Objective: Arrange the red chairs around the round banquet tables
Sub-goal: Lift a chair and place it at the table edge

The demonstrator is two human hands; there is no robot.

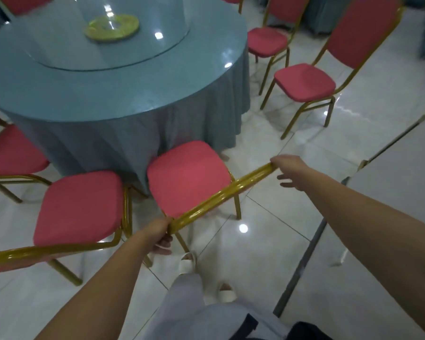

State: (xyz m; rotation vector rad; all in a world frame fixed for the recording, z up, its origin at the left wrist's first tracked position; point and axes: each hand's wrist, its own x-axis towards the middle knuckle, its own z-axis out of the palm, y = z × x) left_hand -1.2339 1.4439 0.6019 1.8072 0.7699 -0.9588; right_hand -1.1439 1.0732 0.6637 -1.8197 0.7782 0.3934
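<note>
The red chair [187,177] in hand stands on the white tiled floor [268,229] at the near edge of the round banquet table [108,89], its seat front touching the hanging blue tablecloth [194,123]. The hands are set well apart on the chair's gold top rail [221,192]. The left hand [161,231] is curled round the near end. The right hand [288,168] lies over the far end, with its fingers looking loose, so I cannot tell whether it is really clamped. The step seems to be squaring this chair to the table. It would go best with a firm hold at both ends, turning the rail until it runs parallel to the table's edge and lifting the legs slightly rather than dragging them on glossy tile. The seat should not be driven further into the cloth, and an even gap should be left to the neighbouring red chair [79,207] just beside it on the left. Two more red chairs [304,82] stand apart from the table on the right, apparently not yet placed. On the table sit a glass turntable [108,52] and a yellow-green disc [112,28]. The floor is shiny with lamp reflections, so it is likely slippery under the person's white sandals [188,261]. A pale flat-topped table [402,168] crowds the right side.
</note>
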